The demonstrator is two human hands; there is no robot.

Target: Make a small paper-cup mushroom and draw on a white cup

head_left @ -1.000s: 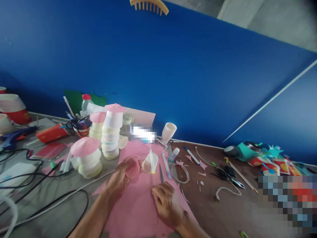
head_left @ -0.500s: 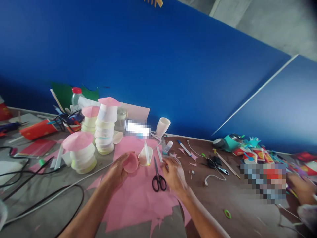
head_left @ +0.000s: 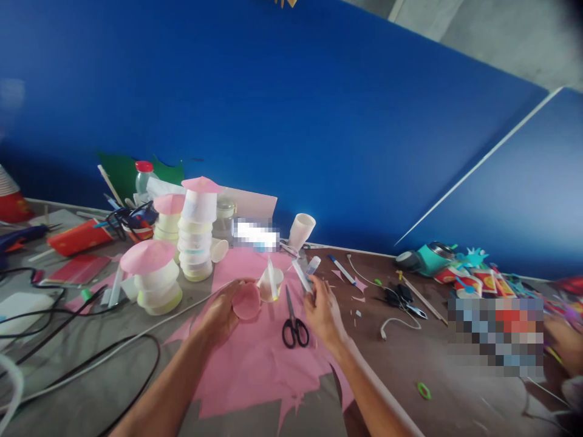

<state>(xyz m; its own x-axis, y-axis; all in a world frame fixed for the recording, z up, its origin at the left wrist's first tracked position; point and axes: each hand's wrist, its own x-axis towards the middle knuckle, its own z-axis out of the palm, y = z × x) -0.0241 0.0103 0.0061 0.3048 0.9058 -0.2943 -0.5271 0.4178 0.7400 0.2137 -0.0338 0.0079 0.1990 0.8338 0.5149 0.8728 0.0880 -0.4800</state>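
My left hand (head_left: pixel 222 312) is closed on a round pink paper piece (head_left: pixel 246 300), its flat face turned up. My right hand (head_left: pixel 322 308) grips a slim white stick-like tool (head_left: pixel 301 276) that points up and away. Between the hands, a white cup (head_left: pixel 277 285) with a white pen (head_left: pixel 272 279) at it stands on pink paper (head_left: pixel 259 370). Black-handled scissors (head_left: pixel 295 331) lie just left of my right hand. Stacked white cups with pink paper tops (head_left: pixel 195 237) stand to the left.
Cables (head_left: pixel 136 340) cross the left side. A white cup (head_left: pixel 302 230) leans at the back. On the right are a blue-white marker (head_left: pixel 342 269), a white cord (head_left: pixel 401 321), a teal bottle (head_left: pixel 430 260) and another person's hand (head_left: pixel 565 340).
My right hand has picked up the white tool from the pink paper and raised it. The round pink piece is turned slightly. The view has shifted a little.
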